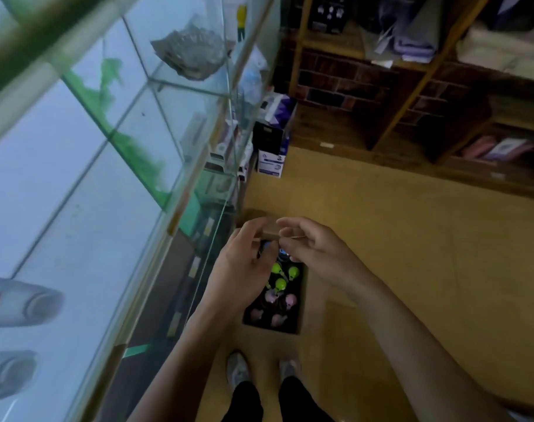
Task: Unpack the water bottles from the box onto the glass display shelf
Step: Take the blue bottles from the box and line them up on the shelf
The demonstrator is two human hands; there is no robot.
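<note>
The glass display shelf [77, 208] runs along the left, two pale bottles [16, 303] lying on it. On the floor [412, 239] beside it stands the open box [303, 303], with green- and pink-capped water bottles [280, 283] upright inside. Above it hover the left hand [244, 263] and right hand [314, 248], fingers curled and nearly meeting; blur hides whether either grip holds anything.

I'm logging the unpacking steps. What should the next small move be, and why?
Probably lower the left hand into the cardboard box and grip a green-capped bottle. It and the right hand hover above the open box, which holds green- and pink-capped bottles; two white bottles lie on the glass shelf.
</note>
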